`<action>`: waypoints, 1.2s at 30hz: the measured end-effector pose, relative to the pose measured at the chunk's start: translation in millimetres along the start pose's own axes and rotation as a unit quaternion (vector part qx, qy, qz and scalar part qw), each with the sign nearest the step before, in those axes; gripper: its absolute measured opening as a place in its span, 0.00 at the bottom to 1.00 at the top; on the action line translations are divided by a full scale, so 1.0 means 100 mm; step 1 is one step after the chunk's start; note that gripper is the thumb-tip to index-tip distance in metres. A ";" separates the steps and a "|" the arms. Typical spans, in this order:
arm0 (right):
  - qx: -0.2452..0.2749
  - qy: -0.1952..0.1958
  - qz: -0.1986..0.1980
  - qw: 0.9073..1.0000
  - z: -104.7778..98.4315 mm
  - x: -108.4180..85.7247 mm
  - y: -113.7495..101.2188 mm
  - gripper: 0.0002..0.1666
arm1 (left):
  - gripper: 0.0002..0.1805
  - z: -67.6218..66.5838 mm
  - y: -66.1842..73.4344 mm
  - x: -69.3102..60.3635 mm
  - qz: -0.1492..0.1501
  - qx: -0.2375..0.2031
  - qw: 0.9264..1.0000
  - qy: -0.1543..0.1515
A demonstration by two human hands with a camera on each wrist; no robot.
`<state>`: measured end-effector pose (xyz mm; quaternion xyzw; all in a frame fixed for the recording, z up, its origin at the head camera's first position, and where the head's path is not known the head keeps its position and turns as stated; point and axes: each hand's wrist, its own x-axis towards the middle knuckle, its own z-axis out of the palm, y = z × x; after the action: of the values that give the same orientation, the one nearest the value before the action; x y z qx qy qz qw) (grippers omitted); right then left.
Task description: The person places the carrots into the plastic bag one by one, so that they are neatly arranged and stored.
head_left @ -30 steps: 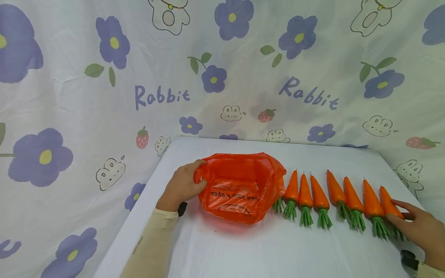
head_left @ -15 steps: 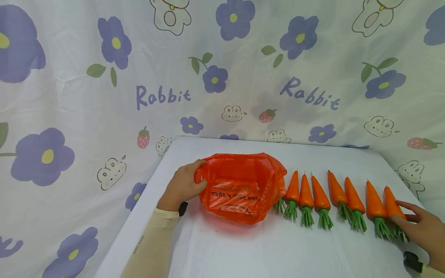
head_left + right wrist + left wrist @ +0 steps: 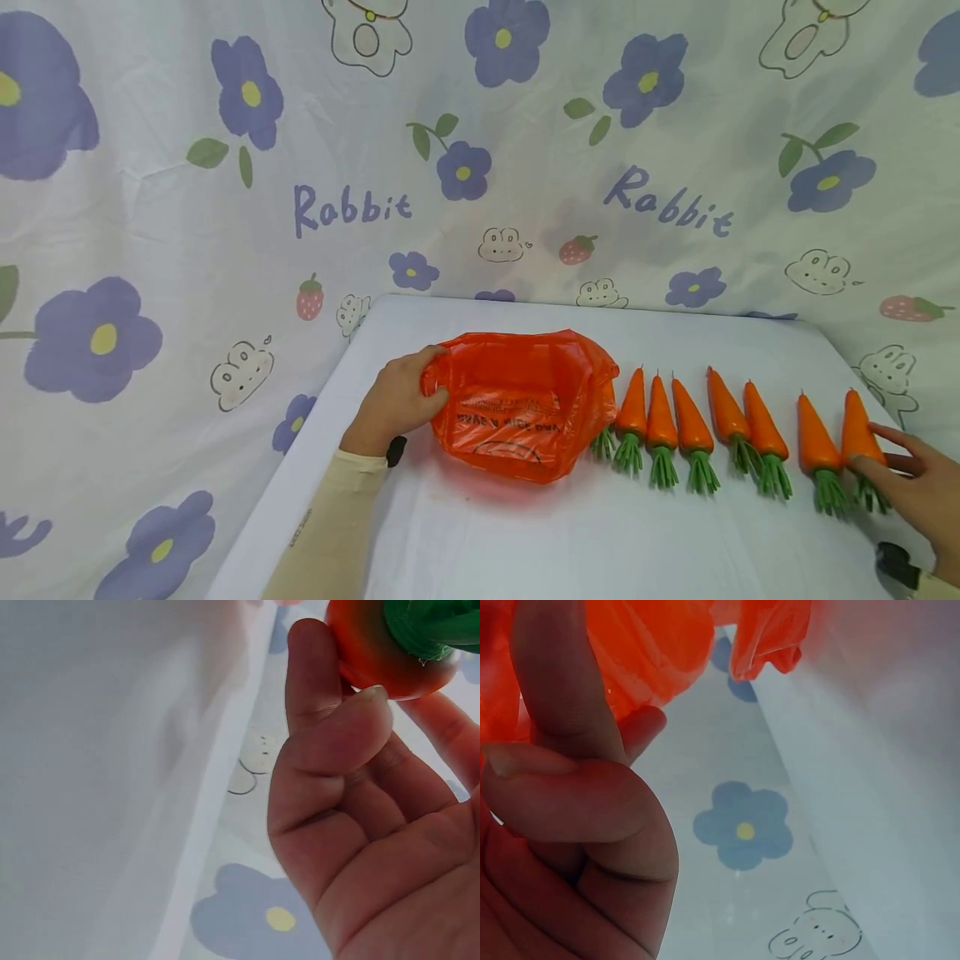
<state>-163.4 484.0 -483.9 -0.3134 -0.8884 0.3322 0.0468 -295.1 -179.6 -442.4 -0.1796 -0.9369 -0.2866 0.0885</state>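
Note:
A red plastic bag with dark print lies on the white table, its mouth facing me. My left hand grips the bag's left edge between thumb and fingers; in the left wrist view the film of the bag bunches above the fingers. At the right end of a row of orange carrots with green stalks, my right hand holds the last carrot by its thick end. The right wrist view shows that carrot's rounded base against the fingers. Just left of it lies another carrot, apart from the hand.
Several more carrots lie side by side, tips away from me, between the bag and my right hand. The leftmost one's stalks show beside the bag, which hides its body. A patterned cloth hangs behind the white table.
My right hand and the last carrot have shifted right and slightly away from me. The carrot beside it has also slid right, widening the gap in the row. The left hand and bag stay put.

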 end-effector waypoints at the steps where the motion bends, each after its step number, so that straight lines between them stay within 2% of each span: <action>1: 0.005 0.005 -0.007 1.000 0.00 -0.01 -0.01 0.50 | 0.31 0.00 0.00 0.00 0.000 0.001 1.000 0.000; 9: 0.030 0.040 -0.061 0.997 -0.06 -0.11 -0.14 0.48 | 0.31 0.04 -0.01 0.00 0.000 -0.007 1.000 -0.006; 12: 0.035 0.029 -0.088 0.995 -0.08 -0.12 -0.20 0.49 | 0.31 0.05 0.00 0.00 -0.005 -0.007 1.000 -0.007; 19: 0.027 -0.030 -0.152 0.988 -0.09 -0.12 -0.37 0.56 | 0.31 0.03 0.03 -0.01 0.003 0.001 1.000 -0.001; 25: 0.045 -0.065 -0.223 0.972 -0.03 -0.16 -0.57 0.52 | 0.31 0.01 0.04 -0.03 0.003 -0.001 1.000 0.004; 29: 0.067 -0.087 -0.251 0.962 0.03 -0.18 -0.74 0.45 | 0.31 0.01 0.03 -0.02 0.010 -0.002 1.000 0.003; 32: 0.106 -0.125 -0.270 0.949 0.06 -0.21 -0.90 0.41 | 0.31 0.02 0.02 -0.01 0.009 -0.001 1.000 0.004; 36: 0.169 -0.176 -0.301 0.922 0.11 -0.32 -1.15 0.37 | 0.31 0.02 0.01 0.00 0.014 0.003 1.000 0.004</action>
<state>-201.3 392.4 -416.9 0.0446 -0.8654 0.4975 0.0393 -294.6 -178.0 -443.9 -0.1911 -0.9348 -0.2835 0.0966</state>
